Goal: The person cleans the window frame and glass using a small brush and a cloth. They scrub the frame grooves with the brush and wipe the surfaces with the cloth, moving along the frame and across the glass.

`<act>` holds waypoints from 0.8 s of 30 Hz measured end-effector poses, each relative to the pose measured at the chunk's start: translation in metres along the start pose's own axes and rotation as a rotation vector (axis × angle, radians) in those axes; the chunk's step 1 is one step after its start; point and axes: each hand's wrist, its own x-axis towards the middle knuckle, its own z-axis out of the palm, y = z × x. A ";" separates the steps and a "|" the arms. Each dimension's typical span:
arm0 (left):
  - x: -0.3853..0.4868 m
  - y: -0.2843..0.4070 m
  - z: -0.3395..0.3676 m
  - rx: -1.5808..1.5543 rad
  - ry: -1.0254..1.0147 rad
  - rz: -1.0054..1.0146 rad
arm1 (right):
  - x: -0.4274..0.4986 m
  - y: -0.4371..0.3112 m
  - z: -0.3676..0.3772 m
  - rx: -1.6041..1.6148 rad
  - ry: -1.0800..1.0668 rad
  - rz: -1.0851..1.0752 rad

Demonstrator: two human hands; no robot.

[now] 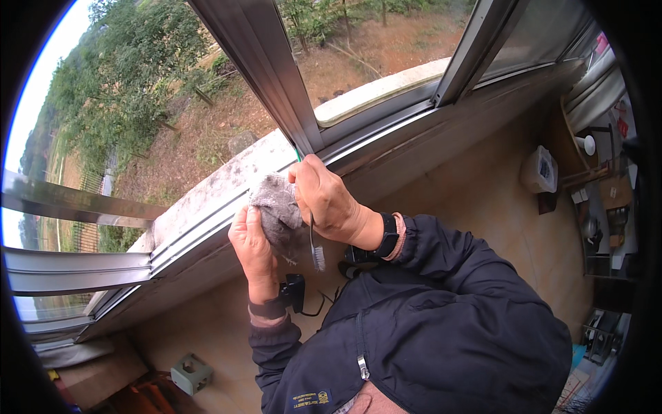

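My left hand (253,247) pinches a damp-looking grey cloth (279,212) between thumb and fingers, above the inner edge of the window sill. Beside it, my right hand (326,202) is closed around a toothbrush (312,235). Its worn, pale bristles point down toward my body, and the green end of its handle sticks out above my fist near the foot of the sliding sash frame (295,98). The fingertips of my right hand are against the cloth's right edge. Below the cloth runs the metal window track (207,225).
Outside the track lies a stained white ledge (227,171). An open sash (77,266) stands at the left. On the tiled floor are a small green plastic stool (192,373) and a lined white bin (539,169). Cluttered shelving (615,199) stands at the right.
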 end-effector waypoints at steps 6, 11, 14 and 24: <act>0.001 0.001 0.000 0.026 -0.014 0.028 | -0.004 0.006 0.003 -0.034 0.002 -0.026; 0.000 0.003 0.003 -0.008 -0.025 0.023 | 0.009 -0.003 -0.004 0.023 0.047 -0.038; 0.000 0.003 0.003 -0.014 -0.035 0.010 | 0.030 -0.011 -0.015 0.069 0.095 -0.136; -0.013 0.003 -0.004 -0.024 -0.125 -0.004 | -0.011 0.010 -0.057 0.195 -0.206 -0.197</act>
